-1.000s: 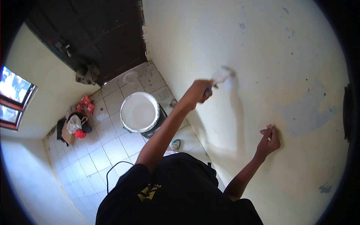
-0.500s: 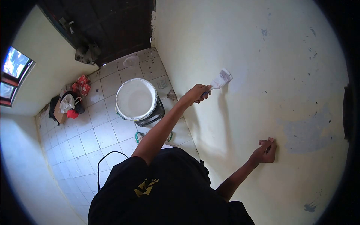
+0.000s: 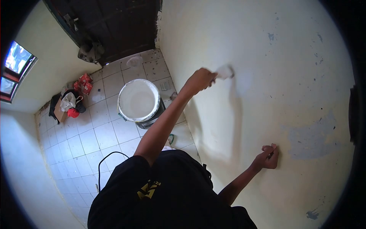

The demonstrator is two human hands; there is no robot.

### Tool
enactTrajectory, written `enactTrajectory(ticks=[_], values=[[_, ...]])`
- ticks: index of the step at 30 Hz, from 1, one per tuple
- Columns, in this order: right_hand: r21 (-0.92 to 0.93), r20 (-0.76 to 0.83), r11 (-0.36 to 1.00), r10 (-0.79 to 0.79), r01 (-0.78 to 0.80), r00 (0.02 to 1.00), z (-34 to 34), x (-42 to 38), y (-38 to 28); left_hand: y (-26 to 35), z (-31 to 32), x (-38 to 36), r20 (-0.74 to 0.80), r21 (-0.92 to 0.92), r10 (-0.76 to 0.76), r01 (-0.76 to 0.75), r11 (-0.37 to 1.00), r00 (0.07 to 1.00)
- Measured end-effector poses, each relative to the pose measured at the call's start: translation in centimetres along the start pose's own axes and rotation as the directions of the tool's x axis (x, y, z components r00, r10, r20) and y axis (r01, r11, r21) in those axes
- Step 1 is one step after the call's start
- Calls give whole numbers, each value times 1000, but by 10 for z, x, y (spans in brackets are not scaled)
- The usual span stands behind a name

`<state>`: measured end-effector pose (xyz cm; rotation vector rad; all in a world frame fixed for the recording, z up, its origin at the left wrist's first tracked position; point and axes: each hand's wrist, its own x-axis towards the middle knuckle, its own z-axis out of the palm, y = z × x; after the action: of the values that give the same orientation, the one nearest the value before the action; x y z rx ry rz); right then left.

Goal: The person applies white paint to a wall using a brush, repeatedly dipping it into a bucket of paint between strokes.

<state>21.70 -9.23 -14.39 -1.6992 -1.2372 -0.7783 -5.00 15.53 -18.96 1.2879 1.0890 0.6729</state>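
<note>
My left hand point(image 3: 201, 81) is closed around the handle of a paint brush point(image 3: 225, 72). The brush's white, motion-blurred head is at the pale wall point(image 3: 251, 99), over a shadow; whether the bristles touch cannot be made out. Lower and to the right, my right hand point(image 3: 269, 157) rests by the same wall with its fingers curled in, and nothing shows in them. Left of my left forearm, a round tub point(image 3: 138, 100) of white paint sits on top of a dark container.
Beyond the tub is a dark door point(image 3: 114, 26) with a bag hanging from it. Red packets point(image 3: 84, 83) and a pile of cloths and bags lie on the tiled floor point(image 3: 103, 129) by the left wall. Grey patches point(image 3: 310, 137) mark the wall at right.
My left hand has turned at the wrist, and the brush has swung slightly left and lower its tip, now blurred. My right hand has stayed nearly where it was.
</note>
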Motion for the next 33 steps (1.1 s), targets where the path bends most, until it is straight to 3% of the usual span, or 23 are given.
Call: enactTrajectory(ticks=[1, 5, 6, 8, 10, 11, 12, 14, 17, 18, 19, 20, 21, 23, 24, 26, 27, 28, 31, 33], values=[[-17, 12, 1000, 13, -12, 1000, 0, -1, 2, 23, -3, -5, 1, -170, 27, -26, 985, 1000], [8, 9, 1000, 6, -6, 1000, 0, 0, -3, 60, -12, -10, -32, -141, 165, -168, 976, 986], [110, 1, 993, -44, 44, 999, 1, 0, -7, 56, -14, -11, -31, -145, 165, -168, 975, 986], [212, -6, 973, -93, 92, 996, 10, 3, -5, 40, -18, -11, 15, -311, 139, -128, 942, 990], [261, 34, 884, -411, 388, 911, 28, -1, 1, 14, -14, -4, 34, -359, 113, -94, 929, 993], [69, 48, 845, -534, 531, 844, 37, -5, 7, 0, -12, 1, 88, -448, 74, -27, 893, 993], [71, 54, 846, -532, 528, 845, 38, -6, 8, -14, -10, 7, 143, -532, 39, 44, 846, 989], [13, 29, 824, -566, 566, 824, 43, -7, 8, -41, -1, 22, 151, -487, -6, 80, 870, 988], [24, 44, 827, -562, 562, 826, 46, -8, 8, -96, 6, 44, 234, -453, -229, 315, 834, 945], [11, 44, 826, -563, 563, 825, 46, -9, 8, -107, 6, 43, 239, -454, -230, 318, 832, 943], [8, 46, 824, -566, 566, 823, 47, -8, 8, -116, 8, 40, 56, -196, -305, 311, 930, 951], [-4, 42, 818, -574, 575, 818, 47, -8, 7, -124, 9, 38, -140, 78, -318, 331, 940, 938], [-14, 36, 811, -584, 585, 811, 46, -7, 7, -155, 12, 46, -138, 72, -316, 328, 942, 939], [-16, 41, 810, -586, 586, 810, 47, -5, 6, -214, 17, 73, -250, 538, -4, 142, 831, 968], [-11, 56, 819, -572, 574, 818, 46, -7, 6, -206, 16, 80, -248, 536, 0, 137, 833, 969], [-26, 49, 811, -583, 585, 811, 46, -6, 5, -166, 14, 86, -186, 632, 254, -82, 771, 949], [-38, 42, 803, -594, 595, 804, 46, -5, 5, -108, 4, 64, -171, 375, 99, -28, 927, 980], [-38, 39, 798, -600, 601, 799, 46, -6, 6, -45, -8, 39, -112, 89, -45, 55, 995, 993], [-34, 77, 806, -587, 591, 806, 46, -6, 9, 7, -24, 24, -139, 9, 67, -66, 998, 988], [-35, 63, 801, -595, 598, 801, 47, -6, 9, 24, -36, 14, -12, -333, 120, -117, 936, 993]])
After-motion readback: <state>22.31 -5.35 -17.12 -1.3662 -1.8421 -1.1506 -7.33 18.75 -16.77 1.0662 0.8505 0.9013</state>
